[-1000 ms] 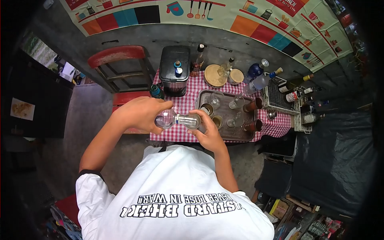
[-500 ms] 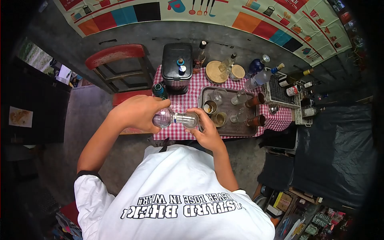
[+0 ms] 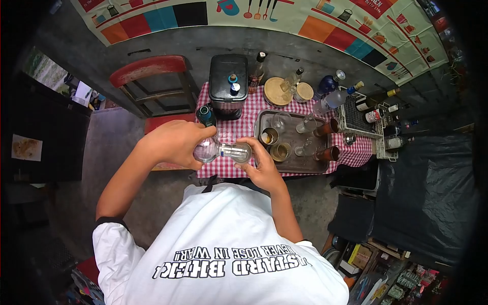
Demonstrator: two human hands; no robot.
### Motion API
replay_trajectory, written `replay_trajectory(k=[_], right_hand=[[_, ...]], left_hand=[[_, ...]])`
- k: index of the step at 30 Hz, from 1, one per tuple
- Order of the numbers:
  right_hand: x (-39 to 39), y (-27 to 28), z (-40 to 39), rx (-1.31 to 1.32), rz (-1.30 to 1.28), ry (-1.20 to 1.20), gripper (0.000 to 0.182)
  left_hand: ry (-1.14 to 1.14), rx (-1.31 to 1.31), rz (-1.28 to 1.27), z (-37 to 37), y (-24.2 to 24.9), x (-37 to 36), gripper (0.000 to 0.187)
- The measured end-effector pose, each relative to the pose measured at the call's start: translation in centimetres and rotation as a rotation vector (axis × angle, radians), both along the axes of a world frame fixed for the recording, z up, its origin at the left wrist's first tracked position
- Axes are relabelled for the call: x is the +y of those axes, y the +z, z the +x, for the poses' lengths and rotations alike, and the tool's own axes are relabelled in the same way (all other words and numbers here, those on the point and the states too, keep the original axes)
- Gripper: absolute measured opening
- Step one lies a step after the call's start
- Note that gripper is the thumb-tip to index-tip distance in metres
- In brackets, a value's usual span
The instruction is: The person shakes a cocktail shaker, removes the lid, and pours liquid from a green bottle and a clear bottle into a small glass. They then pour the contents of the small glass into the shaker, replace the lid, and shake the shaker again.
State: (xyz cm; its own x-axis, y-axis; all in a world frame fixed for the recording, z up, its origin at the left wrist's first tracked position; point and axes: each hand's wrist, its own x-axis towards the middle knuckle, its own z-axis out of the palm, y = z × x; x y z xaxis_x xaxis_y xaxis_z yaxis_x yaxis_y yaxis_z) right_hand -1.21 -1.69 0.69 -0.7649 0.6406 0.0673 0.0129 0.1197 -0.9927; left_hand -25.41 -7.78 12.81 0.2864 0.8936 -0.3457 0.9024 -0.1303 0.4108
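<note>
Glassware is the concern here. The left hand (image 3: 175, 145) wraps its fingers around a round clear glass vessel (image 3: 206, 151), tipped sideways toward a clear tumbler (image 3: 238, 152) gripped in the closed fingers of the right hand (image 3: 262, 165). Both items are held in the air above the near edge of the checked table (image 3: 239, 128), just beside the metal tray (image 3: 295, 165) of cups. Mouths appear to touch; misalignment risks spilling onto the cloth. A slack grip on smooth glass risks a drop past the table edge.

Both hands (image 3: 218, 152) clenched, arms bent.
</note>
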Motion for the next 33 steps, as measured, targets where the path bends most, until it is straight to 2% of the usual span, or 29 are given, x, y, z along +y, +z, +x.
replay_trajectory(k=[4, 33], right_hand=[[0.0, 0.1, -0.1, 0.023, -0.085, 0.007, 0.057], [1.6, 0.7, 1.2, 0.054, -0.069, 0.085, 0.058]], left_hand=[[-0.018, 0.006, 0.023, -0.3, -0.4, -0.1, 0.05], [0.03, 0.051, 0.009, 1.9, 1.8, 0.5, 0.05]])
